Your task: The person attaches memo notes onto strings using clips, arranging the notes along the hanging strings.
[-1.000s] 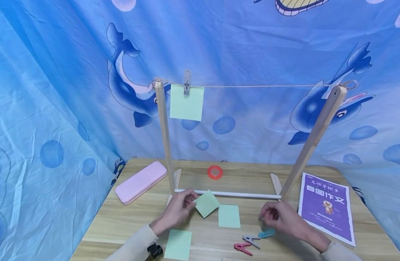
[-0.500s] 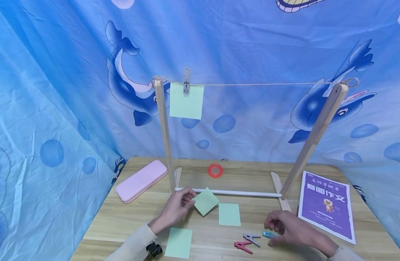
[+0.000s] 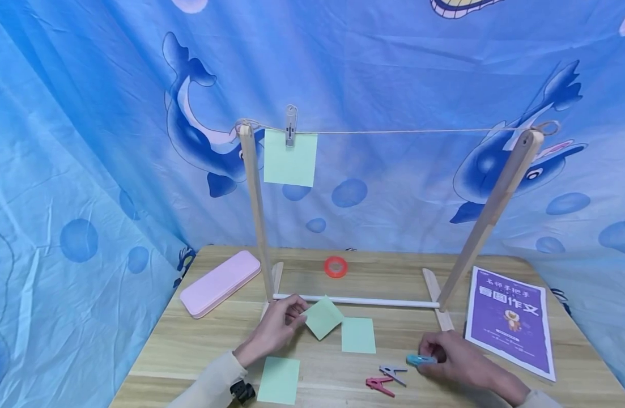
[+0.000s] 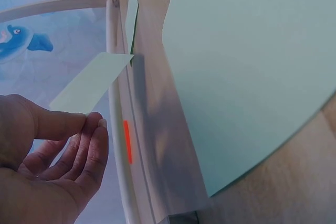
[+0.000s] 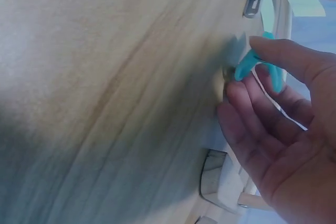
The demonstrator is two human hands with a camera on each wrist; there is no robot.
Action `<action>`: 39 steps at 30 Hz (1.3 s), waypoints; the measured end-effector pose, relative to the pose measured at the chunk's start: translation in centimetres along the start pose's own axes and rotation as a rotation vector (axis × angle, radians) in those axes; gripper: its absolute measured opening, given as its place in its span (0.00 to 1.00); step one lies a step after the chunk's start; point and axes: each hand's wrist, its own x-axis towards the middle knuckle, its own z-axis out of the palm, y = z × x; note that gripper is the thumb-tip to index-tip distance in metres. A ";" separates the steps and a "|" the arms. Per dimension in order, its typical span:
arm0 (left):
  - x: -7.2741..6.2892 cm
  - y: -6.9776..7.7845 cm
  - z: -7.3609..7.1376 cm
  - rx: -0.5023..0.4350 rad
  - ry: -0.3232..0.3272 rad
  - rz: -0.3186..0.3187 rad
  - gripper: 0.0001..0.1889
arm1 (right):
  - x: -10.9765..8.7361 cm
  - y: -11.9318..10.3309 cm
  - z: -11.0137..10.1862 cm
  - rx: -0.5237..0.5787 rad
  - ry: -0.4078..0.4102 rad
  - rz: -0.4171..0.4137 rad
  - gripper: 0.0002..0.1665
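Note:
My left hand [image 3: 279, 326] pinches a pale green paper square [image 3: 324, 318] by its left corner; in the left wrist view the paper [image 4: 94, 80] tilts up from the fingertips. My right hand [image 3: 457, 360] holds a teal clothespin [image 3: 419, 360] low over the table. In the right wrist view that clothespin [image 5: 252, 61] sits between thumb and fingers. A grey clothespin [image 3: 392, 371] and a red clothespin [image 3: 379, 386] lie just left of it. Two more green squares rest on the table, one by the left wrist [image 3: 279, 381] and one in the middle [image 3: 358, 335].
Wooden posts, left [image 3: 256, 209] and right [image 3: 488, 226], carry a string [image 3: 394, 132]. A clip [image 3: 290, 122] holds a green square [image 3: 290, 161] there. A white rod [image 3: 363, 301] joins the bases. Around lie a pink case [image 3: 220, 283], a red tape roll [image 3: 326, 267] and a purple booklet [image 3: 511, 334].
My right hand has come down and toward me to the teal clothespin, which now sits between its thumb and fingers. My left hand keeps its pinch on the paper, almost still.

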 end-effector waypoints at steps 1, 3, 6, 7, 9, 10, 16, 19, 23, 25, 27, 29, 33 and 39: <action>0.0 0.0 0.0 -0.001 0.001 0.001 0.08 | 0.1 0.0 0.0 0.019 0.003 -0.002 0.08; 0.0 -0.1 0.0 -0.011 0.002 0.003 0.08 | 0.2 0.0 -0.1 0.047 0.009 -0.003 0.08; 0.0 -0.2 0.1 -0.018 0.003 0.006 0.08 | 0.4 0.0 -0.1 0.062 0.024 -0.026 0.07; -0.1 -0.2 0.1 -0.018 0.003 0.008 0.08 | 0.4 0.0 0.0 0.067 0.026 -0.032 0.07; -0.1 -0.2 0.1 -0.018 0.001 0.003 0.08 | 0.4 0.0 0.0 0.081 0.023 -0.039 0.05; -0.1 -0.2 0.1 -0.015 -0.001 0.003 0.08 | 0.5 0.0 0.1 0.086 0.021 -0.040 0.04; -0.2 0.1 -0.1 -0.010 -0.007 -0.021 0.08 | 0.9 -0.1 0.2 0.084 0.022 -0.016 0.06; -0.2 0.1 -0.1 -0.012 -0.001 -0.025 0.08 | 1.1 -0.1 0.3 0.098 0.034 0.004 0.10; -0.1 0.0 -0.1 -0.018 -0.003 -0.025 0.08 | 1.2 -0.1 0.3 0.078 0.080 -0.004 0.12; -0.1 -0.1 0.0 -0.021 -0.007 -0.028 0.09 | 1.3 -0.1 0.4 0.063 0.097 -0.012 0.12; -0.1 -0.2 0.1 -0.019 -0.011 -0.032 0.08 | 1.3 0.0 0.4 0.063 0.098 -0.012 0.14; -0.1 -0.2 0.1 -0.019 -0.010 -0.035 0.08 | 1.3 0.1 0.3 0.079 0.091 -0.008 0.16; -0.1 -0.1 0.0 -0.028 0.009 -0.041 0.07 | 1.4 0.1 0.3 0.089 0.095 -0.006 0.15; 0.2 0.2 -0.2 -0.061 0.058 -0.051 0.07 | 1.6 -0.1 0.2 0.078 0.121 -0.029 0.10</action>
